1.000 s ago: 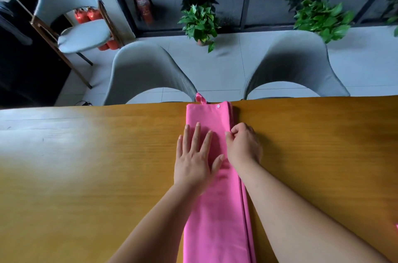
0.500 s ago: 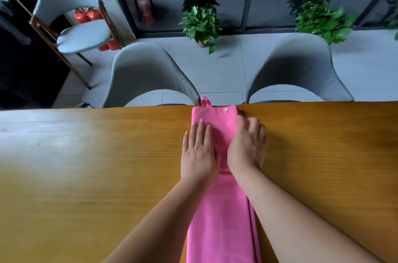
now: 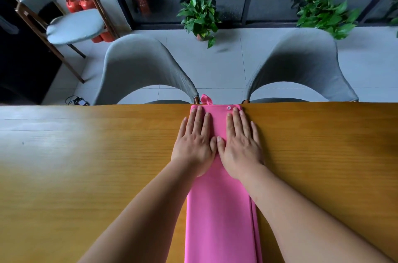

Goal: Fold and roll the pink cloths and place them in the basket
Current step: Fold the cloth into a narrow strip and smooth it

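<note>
Pressing down with the left hand [image 3: 195, 142] and the right hand [image 3: 241, 144], both laid flat side by side, fingers straight and a little spread, thumbs nearly meeting over the middle. Pinching nothing, gripping nothing.

Resting on the far end of the pink cloth [image 3: 219, 209], with fingertips reaching almost to its far hem. Lying there as a long narrow strip, folded lengthwise, running from the bottom of the view straight to the far edge of the wooden surface [image 3: 86, 166]. Showing stacked layer edges down its right side, a small white snap [image 3: 229, 108] just beyond the right fingertips, and a pink loop [image 3: 206, 99] poking past the far edge.

Having slid forward since a second ago: then sitting further back along the strip, the right hand curled loosely at the right edge; now flattened out and arriving at the end together with the left. Probably finishing a smoothing stroke, pushing air and wrinkles out of the folds.

Probably meaning folding is done for this cloth and rolling is coming next, likely from one end. Seeing no basket anywhere in view, nor any other pink cloth.

Beyond the surface, facing two grey chairs [image 3: 140, 69] and potted plants [image 3: 200, 17].
</note>
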Demonstrator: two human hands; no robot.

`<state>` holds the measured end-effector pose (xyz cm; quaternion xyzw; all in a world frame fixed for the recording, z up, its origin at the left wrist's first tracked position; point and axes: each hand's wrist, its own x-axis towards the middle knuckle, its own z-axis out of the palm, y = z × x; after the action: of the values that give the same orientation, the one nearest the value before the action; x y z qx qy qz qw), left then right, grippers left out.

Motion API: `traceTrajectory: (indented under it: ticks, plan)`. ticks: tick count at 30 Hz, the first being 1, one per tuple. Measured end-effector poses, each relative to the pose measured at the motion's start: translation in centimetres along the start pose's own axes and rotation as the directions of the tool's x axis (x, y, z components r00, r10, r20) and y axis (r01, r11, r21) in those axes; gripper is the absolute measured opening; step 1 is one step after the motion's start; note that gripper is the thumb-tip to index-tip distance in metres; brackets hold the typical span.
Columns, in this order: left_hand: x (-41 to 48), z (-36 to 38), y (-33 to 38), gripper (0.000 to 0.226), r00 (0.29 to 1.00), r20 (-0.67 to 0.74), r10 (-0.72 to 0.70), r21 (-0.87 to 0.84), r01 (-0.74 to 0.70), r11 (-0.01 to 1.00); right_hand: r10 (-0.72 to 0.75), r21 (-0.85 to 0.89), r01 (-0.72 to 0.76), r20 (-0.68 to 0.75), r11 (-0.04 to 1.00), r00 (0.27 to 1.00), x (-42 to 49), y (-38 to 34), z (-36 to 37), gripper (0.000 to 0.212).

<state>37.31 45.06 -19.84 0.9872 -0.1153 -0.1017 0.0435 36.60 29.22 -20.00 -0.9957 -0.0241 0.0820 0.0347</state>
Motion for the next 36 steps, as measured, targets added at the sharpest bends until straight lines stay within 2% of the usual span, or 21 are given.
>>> traceTrajectory:
  ticks: [3,5,7,11,15,18,24,28,33,36]
  plan:
    - [0.8,-1.9,-0.5,0.078,0.993,0.118,0.020,0.043,-0.025,0.999,-0.029,0.012,0.028,0.117,1.000,0.993,0.7,0.3,-1.5,0.077]
    - [0.1,-3.3,-0.7,0.080,0.989,0.144,0.022,0.071,-0.033,0.997,-0.040,0.009,0.039,0.146,0.999,0.988,-0.2,0.6,-3.1,0.078]
    - [-2.6,-3.6,-0.4,0.078,0.998,0.063,0.013,0.043,-0.016,0.999,-0.042,0.015,0.041,0.110,0.999,0.993,-2.6,0.8,-3.9,0.076]
    - [-12.9,-0.5,2.7,0.075,0.993,-0.114,0.014,-0.122,-0.028,0.992,-0.061,0.056,0.062,-0.014,0.997,0.998,-12.3,-0.3,-1.5,0.077]
    - [-20.3,3.4,4.5,0.075,0.996,-0.092,0.001,-0.131,-0.013,0.991,-0.010,0.052,0.010,-0.002,0.999,1.000,-19.4,-0.3,2.0,0.083]
    - [-19.8,3.5,4.5,0.076,0.996,-0.085,-0.017,-0.100,0.009,0.995,-0.008,0.030,0.009,-0.035,1.000,0.999,-18.7,-0.3,2.3,0.087]
    - [-15.7,2.9,3.4,0.079,0.999,-0.018,-0.039,-0.043,0.038,0.998,0.001,-0.004,-0.001,0.000,1.000,1.000,-14.1,-0.3,2.0,0.089]
    - [-13.7,1.3,2.6,0.081,0.998,0.062,-0.032,-0.002,0.032,0.999,0.011,0.012,-0.012,0.073,1.000,0.997,-12.5,0.3,0.4,0.088]
    - [-23.3,1.3,5.7,0.073,0.990,-0.137,0.032,-0.133,-0.051,0.990,0.034,0.090,-0.027,-0.075,0.996,0.997,-24.0,-1.2,1.1,0.076]
    - [-29.9,4.4,6.8,0.072,0.996,-0.088,0.014,-0.178,-0.030,0.984,0.035,0.066,-0.034,-0.011,0.997,0.999,-30.7,-1.4,3.2,0.077]
